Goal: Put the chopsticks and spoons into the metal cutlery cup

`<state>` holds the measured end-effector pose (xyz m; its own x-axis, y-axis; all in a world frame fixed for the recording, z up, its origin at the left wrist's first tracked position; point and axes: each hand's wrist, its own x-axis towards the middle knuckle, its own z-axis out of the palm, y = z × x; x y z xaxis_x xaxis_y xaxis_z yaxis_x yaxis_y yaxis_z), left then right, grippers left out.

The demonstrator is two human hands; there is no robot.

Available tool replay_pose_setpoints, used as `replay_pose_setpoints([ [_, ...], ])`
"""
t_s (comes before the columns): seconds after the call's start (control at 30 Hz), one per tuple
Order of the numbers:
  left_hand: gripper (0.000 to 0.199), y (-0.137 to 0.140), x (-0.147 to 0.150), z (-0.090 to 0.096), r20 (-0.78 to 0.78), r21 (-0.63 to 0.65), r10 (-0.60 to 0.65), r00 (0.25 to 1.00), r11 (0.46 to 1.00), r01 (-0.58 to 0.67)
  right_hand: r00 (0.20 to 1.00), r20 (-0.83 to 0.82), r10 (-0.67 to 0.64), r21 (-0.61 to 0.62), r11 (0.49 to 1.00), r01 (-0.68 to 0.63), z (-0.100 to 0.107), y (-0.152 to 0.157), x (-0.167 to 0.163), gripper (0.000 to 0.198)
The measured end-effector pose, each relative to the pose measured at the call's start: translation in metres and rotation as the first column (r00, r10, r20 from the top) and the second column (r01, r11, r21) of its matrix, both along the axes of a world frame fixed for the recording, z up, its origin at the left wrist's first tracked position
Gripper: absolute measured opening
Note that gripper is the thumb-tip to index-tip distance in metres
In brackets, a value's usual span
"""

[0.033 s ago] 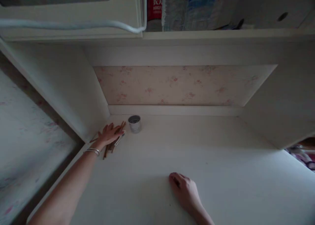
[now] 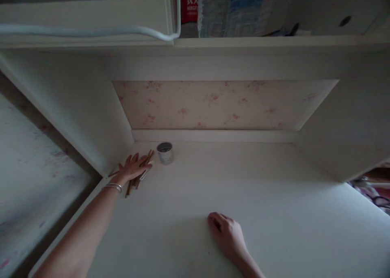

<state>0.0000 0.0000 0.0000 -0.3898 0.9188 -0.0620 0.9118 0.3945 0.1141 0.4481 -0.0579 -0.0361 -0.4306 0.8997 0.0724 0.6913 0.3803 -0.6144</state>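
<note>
My left hand (image 2: 133,168) lies palm down with fingers spread over a loose pile of thin brown wooden sticks (image 2: 128,190) that look like chopsticks. A slim pale, shiny piece (image 2: 145,173) shows beside the fingers; its kind is unclear. The hand covers the middle of the pile. Just right of the pile, a small grey metal cup (image 2: 165,155) with holes in its wall stands upright, apart from the hand. My right hand (image 2: 228,231) rests on the white tabletop (image 2: 243,180), fingers curled closed, with nothing visible in it.
White side panels (image 2: 341,136) flank the tabletop, and floral wallpaper (image 2: 213,105) covers the back. Overhead, a shelf (image 2: 258,42) carries wrapped bottles (image 2: 246,14) and a white appliance with a cable (image 2: 91,30). Some clutter (image 2: 371,192) lies beyond the right edge.
The whole view has shifted slightly, so the scene sits a little further left. My left hand's fingers look a bit more spread over the sticks. My right hand stays put.
</note>
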Motion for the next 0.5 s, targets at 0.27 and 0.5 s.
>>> replay_pose_setpoints([
  [0.27,0.07,-0.009,0.003,-0.026,-0.026,-0.022,-0.044,0.999,0.999,0.043,0.999,0.013,-0.032,-0.007,0.999,0.032,0.002,0.001,-0.001,0.026],
  [0.5,0.059,-0.023,0.019,-0.026,-0.131,0.009,-0.064,0.989,0.998,0.065,0.999,0.017,-0.027,-0.004,1.0,0.027,0.006,0.0,-0.001,0.027],
])
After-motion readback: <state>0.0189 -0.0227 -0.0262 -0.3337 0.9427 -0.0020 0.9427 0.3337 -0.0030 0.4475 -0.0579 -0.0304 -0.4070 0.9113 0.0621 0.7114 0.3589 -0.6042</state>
